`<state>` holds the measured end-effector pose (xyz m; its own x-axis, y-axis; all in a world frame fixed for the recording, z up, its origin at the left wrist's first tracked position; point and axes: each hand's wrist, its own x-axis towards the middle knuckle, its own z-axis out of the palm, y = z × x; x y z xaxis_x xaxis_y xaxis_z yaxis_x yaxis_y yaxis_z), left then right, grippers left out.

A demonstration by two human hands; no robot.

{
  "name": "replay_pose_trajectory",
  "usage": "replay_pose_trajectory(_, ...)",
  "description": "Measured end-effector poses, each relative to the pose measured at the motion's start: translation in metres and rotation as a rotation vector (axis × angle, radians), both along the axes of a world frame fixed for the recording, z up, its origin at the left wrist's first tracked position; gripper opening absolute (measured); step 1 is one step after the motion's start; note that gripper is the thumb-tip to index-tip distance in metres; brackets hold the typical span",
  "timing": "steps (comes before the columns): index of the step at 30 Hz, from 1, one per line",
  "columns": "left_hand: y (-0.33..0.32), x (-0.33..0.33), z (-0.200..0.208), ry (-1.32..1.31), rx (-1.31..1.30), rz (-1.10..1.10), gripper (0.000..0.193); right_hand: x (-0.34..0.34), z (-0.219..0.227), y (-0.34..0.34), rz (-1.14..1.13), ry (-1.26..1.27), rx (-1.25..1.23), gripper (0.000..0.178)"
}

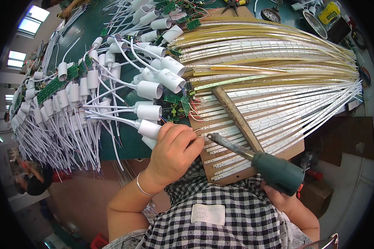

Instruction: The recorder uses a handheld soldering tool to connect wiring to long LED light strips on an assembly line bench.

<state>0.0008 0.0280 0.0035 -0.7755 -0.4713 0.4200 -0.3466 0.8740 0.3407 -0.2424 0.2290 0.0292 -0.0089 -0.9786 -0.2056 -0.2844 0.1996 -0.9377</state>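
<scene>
My left hand [174, 151], wearing a thin bracelet, is closed in a pinch on a thin wire [198, 130]. The wire reaches the end of an LED strip at the board's near left. My right hand [280, 198] grips the soldering iron [278, 172] by its thick green handle. Its dark tip sits close to that wire and strip end; whether they touch, I cannot tell. White LED strips [253, 137] fan out over a brown board [218, 176]. Beside my left fingers are a white lamp cap [149, 129] and a green circuit board [184, 104] with wires.
A worn flat bar [237, 118] lies slantwise across the strips. Many white caps with cables [62, 99] crowd the green table [108, 147] at left. At the back are pliers [231, 6], a small round dish [271, 15] and a yellow container [330, 12]. Other people are at far left.
</scene>
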Motion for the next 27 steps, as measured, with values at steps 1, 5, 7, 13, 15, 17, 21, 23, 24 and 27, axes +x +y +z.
replay_pose_trajectory(1, 0.000, 0.000, 0.000, -0.002, 0.002, 0.000, 0.019, 0.000, -0.001, 0.001, 0.004, -0.028, -0.017, 0.051)
replay_pose_trajectory(5, 0.000, 0.000, 0.000, -0.007, 0.002, -0.001, 0.019, 0.002, 0.003, 0.004, -0.101, -0.196, 0.025, 0.054)
replay_pose_trajectory(7, 0.000, 0.000, 0.001, -0.012, 0.002, -0.001, 0.019, 0.000, 0.002, 0.006, -0.072, -0.155, 0.014, 0.055)
replay_pose_trajectory(13, -0.001, 0.000, 0.002, -0.022, -0.010, -0.003, 0.018, -0.006, -0.003, 0.005, 0.045, -0.031, -0.019, 0.057)
replay_pose_trajectory(15, -0.001, 0.000, 0.002, -0.027, -0.006, -0.007, 0.017, -0.004, -0.001, 0.003, 0.032, -0.032, 0.000, 0.057)
replay_pose_trajectory(17, -0.001, 0.001, 0.001, -0.030, -0.005, -0.010, 0.017, -0.004, 0.000, 0.002, 0.026, -0.034, 0.020, 0.056)
replay_pose_trajectory(21, -0.001, 0.003, 0.003, -0.033, -0.010, -0.007, 0.017, -0.002, 0.000, 0.004, 0.035, -0.020, 0.001, 0.057)
replay_pose_trajectory(23, -0.001, 0.004, 0.003, -0.033, -0.013, -0.006, 0.016, -0.002, -0.002, 0.004, 0.042, -0.011, -0.003, 0.057)
replay_pose_trajectory(24, -0.001, 0.004, 0.003, -0.032, -0.014, -0.007, 0.016, -0.001, 0.000, 0.004, 0.004, -0.036, 0.031, 0.053)
replay_pose_trajectory(27, -0.001, 0.004, 0.003, -0.024, -0.014, -0.004, 0.016, 0.006, 0.010, 0.001, -0.149, -0.151, 0.162, 0.035)
